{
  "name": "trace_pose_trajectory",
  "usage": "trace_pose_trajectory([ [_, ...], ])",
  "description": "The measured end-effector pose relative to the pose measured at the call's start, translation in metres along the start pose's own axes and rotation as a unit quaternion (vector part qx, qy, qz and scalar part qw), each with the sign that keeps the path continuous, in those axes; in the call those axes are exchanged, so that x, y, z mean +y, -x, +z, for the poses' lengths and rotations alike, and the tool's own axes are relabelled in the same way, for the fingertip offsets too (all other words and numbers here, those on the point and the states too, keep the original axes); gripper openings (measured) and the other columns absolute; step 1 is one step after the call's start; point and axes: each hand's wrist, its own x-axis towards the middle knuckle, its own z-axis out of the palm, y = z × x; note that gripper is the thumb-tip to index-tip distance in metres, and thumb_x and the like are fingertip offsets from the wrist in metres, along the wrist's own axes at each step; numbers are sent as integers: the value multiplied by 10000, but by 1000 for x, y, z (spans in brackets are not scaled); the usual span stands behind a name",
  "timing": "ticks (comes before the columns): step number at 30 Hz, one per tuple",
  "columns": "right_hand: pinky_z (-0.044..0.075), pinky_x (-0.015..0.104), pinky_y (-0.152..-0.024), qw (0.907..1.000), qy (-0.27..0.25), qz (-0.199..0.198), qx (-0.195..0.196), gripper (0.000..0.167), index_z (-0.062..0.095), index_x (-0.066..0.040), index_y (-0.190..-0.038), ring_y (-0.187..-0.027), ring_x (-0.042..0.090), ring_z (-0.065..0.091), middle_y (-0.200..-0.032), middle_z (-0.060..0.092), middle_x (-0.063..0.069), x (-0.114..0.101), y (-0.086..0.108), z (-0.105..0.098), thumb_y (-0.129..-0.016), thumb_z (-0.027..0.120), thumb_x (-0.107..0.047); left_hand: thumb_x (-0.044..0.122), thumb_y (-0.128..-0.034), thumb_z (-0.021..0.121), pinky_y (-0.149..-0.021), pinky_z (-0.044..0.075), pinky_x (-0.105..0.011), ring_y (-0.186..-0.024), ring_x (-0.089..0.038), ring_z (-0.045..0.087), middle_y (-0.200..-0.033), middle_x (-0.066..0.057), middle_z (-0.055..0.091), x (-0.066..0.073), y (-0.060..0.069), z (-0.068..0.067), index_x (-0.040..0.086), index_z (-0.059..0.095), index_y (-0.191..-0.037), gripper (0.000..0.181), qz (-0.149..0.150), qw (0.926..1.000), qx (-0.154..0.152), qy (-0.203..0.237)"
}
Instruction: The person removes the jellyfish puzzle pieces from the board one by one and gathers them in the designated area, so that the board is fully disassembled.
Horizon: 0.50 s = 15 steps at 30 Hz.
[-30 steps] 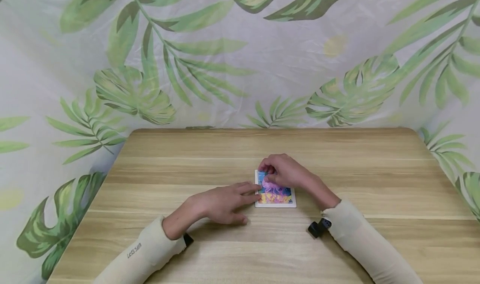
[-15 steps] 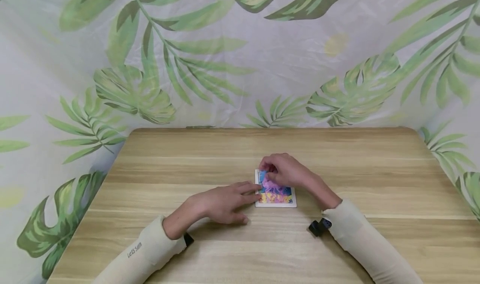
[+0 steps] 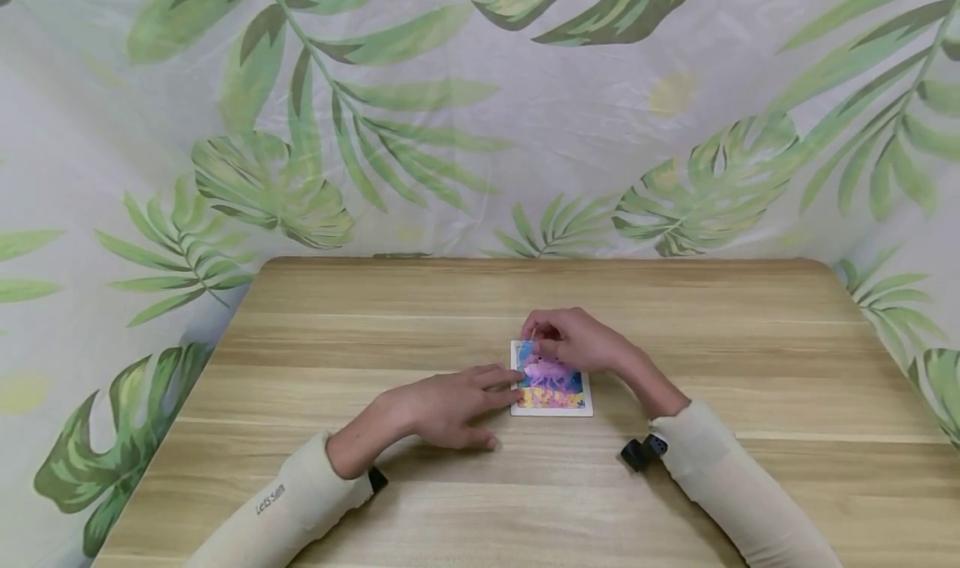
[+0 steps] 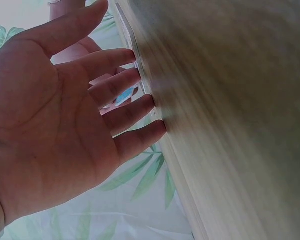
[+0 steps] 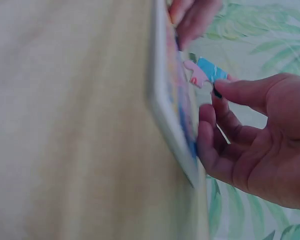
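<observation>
Nudged slightly right since the earlier frame, the piece (image 3: 527, 351) pinched by the right hand (image 3: 577, 339) is over the puzzle's (image 3: 553, 412) far-left corner on the tabletop (image 3: 375, 334), head view; left wrist view, the left hand's (image 4: 70, 115) extended fingers grasp nothing; right wrist view, the piece tilts up from the puzzle.

You, the operator, wear long cream sleeves. The left sleeve (image 3: 262, 526) carries dark lettering (image 3: 271, 499) along the forearm, apparently beginning "Lets," the rest too small to read surely. The right sleeve (image 3: 742, 489) shows soft creases, and both sleeves end at the wrists of your bare left hand (image 3: 448, 409) and right hand (image 3: 583, 341). A black two-part device (image 3: 643, 452) sits at your right wrist; a black corner of another device (image 3: 378, 480) shows at your left.
</observation>
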Motion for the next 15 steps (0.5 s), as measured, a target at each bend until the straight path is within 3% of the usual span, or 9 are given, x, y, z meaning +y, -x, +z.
trace_pose_trajectory([
  [7, 543, 339, -809, 9989, -462, -24, -56, 131, 726, -104, -1138, -907, 190, 669, -1005, 743, 79, 5, 6, -14, -1059, 624, -81, 371, -1076, 650, -1306, 337, -512, -1676, -274, 206, -1806, 11, 227, 1, 0, -2, 189, 391, -1681, 683, -68, 10000, -35, 33],
  [15, 472, 268, -738, 9987, -432, 153, -217, 129, 745, -70, -1124, -853, 174, 555, -965, 694, 41, 20, 20, -29, -1046, 643, -76, 366, -1082, 644, -1300, 353, -496, -1670, -232, 226, -1804, 26, 233, 1, -1, -4, 208, 397, -1679, 665, -189, 9998, -69, 34],
])
